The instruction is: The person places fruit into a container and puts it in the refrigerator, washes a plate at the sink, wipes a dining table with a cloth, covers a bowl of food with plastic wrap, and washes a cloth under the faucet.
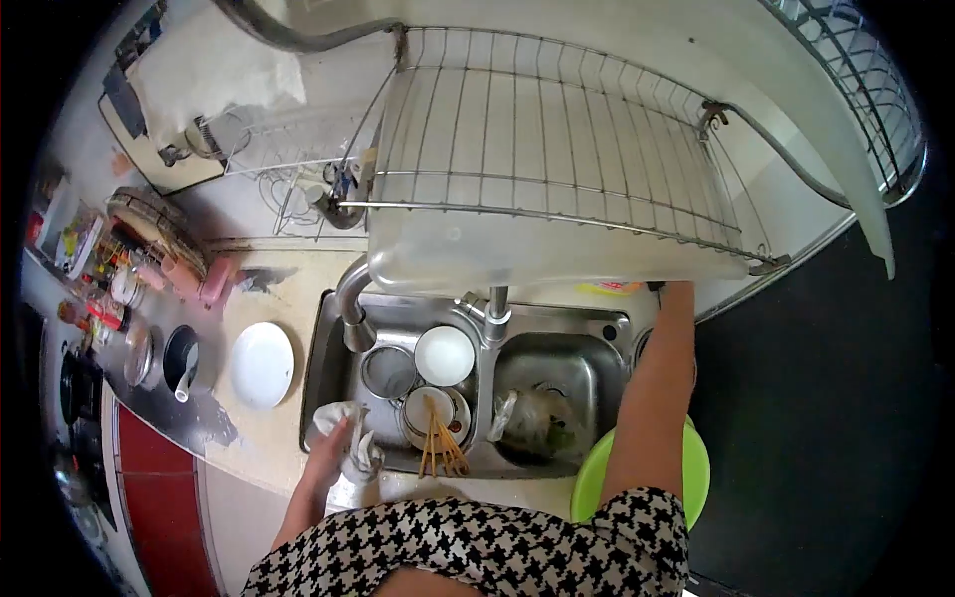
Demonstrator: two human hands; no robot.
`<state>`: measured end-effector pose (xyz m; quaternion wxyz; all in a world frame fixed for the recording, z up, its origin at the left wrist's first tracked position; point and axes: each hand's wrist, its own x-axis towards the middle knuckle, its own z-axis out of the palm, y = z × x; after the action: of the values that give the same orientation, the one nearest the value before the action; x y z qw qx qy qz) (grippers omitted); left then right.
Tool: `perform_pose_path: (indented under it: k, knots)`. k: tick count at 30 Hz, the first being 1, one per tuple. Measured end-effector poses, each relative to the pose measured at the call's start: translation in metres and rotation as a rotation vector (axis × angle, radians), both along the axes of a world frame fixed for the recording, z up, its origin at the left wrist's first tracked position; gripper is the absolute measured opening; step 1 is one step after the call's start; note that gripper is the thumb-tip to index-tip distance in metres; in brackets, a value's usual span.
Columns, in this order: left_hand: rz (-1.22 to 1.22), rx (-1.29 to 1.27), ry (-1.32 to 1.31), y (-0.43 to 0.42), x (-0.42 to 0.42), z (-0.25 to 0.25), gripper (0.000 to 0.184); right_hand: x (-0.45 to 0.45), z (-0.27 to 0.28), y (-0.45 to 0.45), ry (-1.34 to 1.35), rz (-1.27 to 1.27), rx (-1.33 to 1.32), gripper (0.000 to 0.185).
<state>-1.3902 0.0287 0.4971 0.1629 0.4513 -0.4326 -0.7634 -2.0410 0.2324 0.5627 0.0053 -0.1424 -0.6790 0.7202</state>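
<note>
My left hand [336, 448] is closed around a crumpled white cloth [340, 412] at the left front edge of the double sink [310, 398]. Part of the cloth hangs down beside the fingers. My right forearm [657, 378] reaches up past the sink's right side, and the hand is hidden behind the translucent drip tray [557, 261]. In the left basin stand a white bowl [445, 355], a round strainer [389, 372] and another bowl [426, 406] with several wooden chopsticks [441, 450]. A clear plastic bag [537, 423] with something green lies in the right basin.
Above the sink hangs a wire dish rack [557, 129]. A faucet [354, 298] curves over the left basin. A white plate [262, 365] and a dark pot [181, 356] sit on the left counter. The green tub [696, 468] stands at the right front.
</note>
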Motion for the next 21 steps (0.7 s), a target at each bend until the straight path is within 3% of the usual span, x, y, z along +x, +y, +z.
perform_pose_path:
  k: [3, 6, 11, 21]
  knots:
    - [-0.07, 0.062, -0.011, 0.01, -0.013, 0.029, 0.037, 0.001, 0.0, -0.004, -0.004, 0.004, -0.003, 0.037]
    - [-0.201, -0.027, 0.235, 0.019, -0.048, 0.097, 0.051, 0.0, 0.002, -0.005, -0.002, 0.016, 0.001, 0.036]
    - [-0.198, -0.042, 0.47, 0.001, -0.129, 0.188, 0.05, 0.001, 0.006, -0.006, -0.015, 0.021, -0.017, 0.036]
    - [-0.082, -0.257, 0.648, 0.005, -0.188, 0.193, 0.033, -0.01, -0.003, -0.001, -0.013, 0.017, -0.048, 0.034]
